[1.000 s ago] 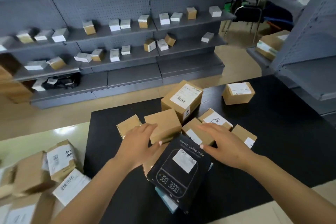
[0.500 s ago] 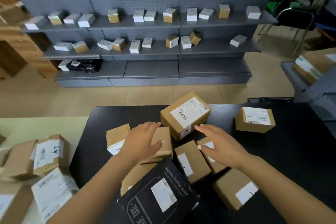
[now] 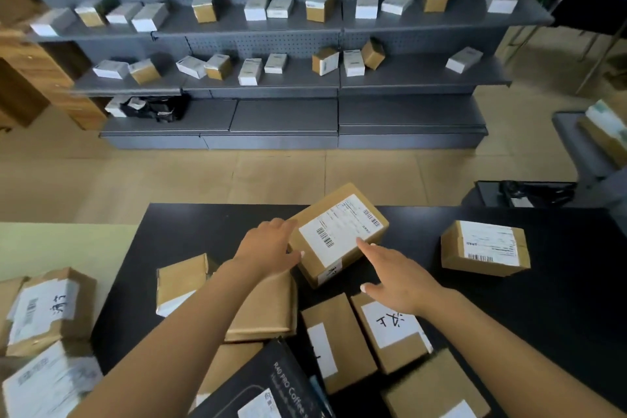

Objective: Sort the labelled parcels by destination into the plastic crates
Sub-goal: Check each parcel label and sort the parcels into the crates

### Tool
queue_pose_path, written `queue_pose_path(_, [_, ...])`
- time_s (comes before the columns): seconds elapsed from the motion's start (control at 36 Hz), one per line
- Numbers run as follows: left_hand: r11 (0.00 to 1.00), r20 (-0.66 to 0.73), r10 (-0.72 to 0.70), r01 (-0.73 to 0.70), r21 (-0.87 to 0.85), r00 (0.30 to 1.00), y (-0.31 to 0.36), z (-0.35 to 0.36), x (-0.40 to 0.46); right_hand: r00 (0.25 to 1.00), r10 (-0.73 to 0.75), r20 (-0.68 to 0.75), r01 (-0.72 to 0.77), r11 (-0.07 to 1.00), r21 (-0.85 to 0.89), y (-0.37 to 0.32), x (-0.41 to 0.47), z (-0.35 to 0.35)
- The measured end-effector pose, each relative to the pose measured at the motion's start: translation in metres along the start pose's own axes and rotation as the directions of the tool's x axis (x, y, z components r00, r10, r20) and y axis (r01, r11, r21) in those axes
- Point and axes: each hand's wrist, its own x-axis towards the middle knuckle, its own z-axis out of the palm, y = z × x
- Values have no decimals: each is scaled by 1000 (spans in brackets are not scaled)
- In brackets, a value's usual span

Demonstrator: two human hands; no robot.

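Both hands moved up to the big parcel [image 3: 339, 234]: left hand [image 3: 268, 248] touches its side, right hand [image 3: 397, 275] fingers spread over its label; I see no crates.

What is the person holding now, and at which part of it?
Nothing is gripped yet. The left hand touches the left side of the large labelled parcel; the right hand hovers open over its near right edge.

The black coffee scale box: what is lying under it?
The black coffee scale box lies over a brown parcel and a bluish edge; the box hides the rest.
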Motion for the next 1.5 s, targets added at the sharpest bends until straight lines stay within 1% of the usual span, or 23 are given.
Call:
queue_pose_path(0.14, [1000, 65, -13, 13, 3, 998, 0, 7, 40, 999, 37, -19, -35, 995, 88, 3, 26, 11])
queue_pose_path(0.28, [1000, 119, -14, 14, -5, 993, -2, 20, 73, 997, 79, 16, -81, 986, 146, 9, 50, 25])
queue_pose_path(0.33, [998, 142, -27, 35, -52, 990, -2, 22, 80, 995, 93, 26, -96, 982, 163, 13, 58, 29])
queue_pose_path(0.42, [984, 178, -29, 60, -170, 984, -1, 23, 87, 994, 104, 16, -105, 970, 219, 16, 66, 29])
queue_pose_path(0.56, [983, 169, 48, -16, -184, 984, 18, 22, 85, 995, 101, 28, -104, 928, 358, 18, 72, 23])
queue_pose_path(0.64, [972, 152, 77, -41, -231, 985, 29, 19, 79, 993, 121, 1, -110, 896, 430, 21, 70, 16])
queue_pose_path(0.72, [956, 79, 112, -86, -279, 991, 39, 12, 68, 994, 102, -33, -75, 882, 466, 25, 60, 3])
queue_pose_path(0.83, [937, -92, 145, -167, -306, 985, 52, -6, 48, 988, 48, -145, 21, 899, 438, 26, 38, -19])
queue_pose_path(0.94, [910, -220, 186, -252, -329, 958, 63, -25, 21, 953, 27, -301, 96, 918, 385, 25, 9, -42])
queue_pose_path(1.03, [852, -302, 180, -302, -428, 936, 75, -43, -6, 932, -5, -362, 138, 929, 343, 21, -20, -63])
queue_pose_path(1.08, [832, -362, 174, -333, -444, 916, 84, -57, -27, 918, -35, -395, 176, 929, 325, 16, -42, -77])
queue_pose_path(1.17, [826, -463, 193, -399, -400, 865, 94, -77, -55, 872, -85, -481, 247, 926, 284, 6, -70, -97])
queue_pose_path(1.28, [830, -564, 215, -453, -325, 797, 102, -100, -90, 804, -139, -578, 343, 902, 261, -9, -100, -117])
queue_pose_path(1.39, [849, -639, 198, -455, -267, 744, 104, -118, -123, 745, -186, -641, 391, 899, 195, -29, -127, -130])
queue_pose_path(1.5, [874, -697, 240, -462, -147, 676, 102, -132, -159, 696, -213, -685, 411, 901, 138, -49, -150, -136])
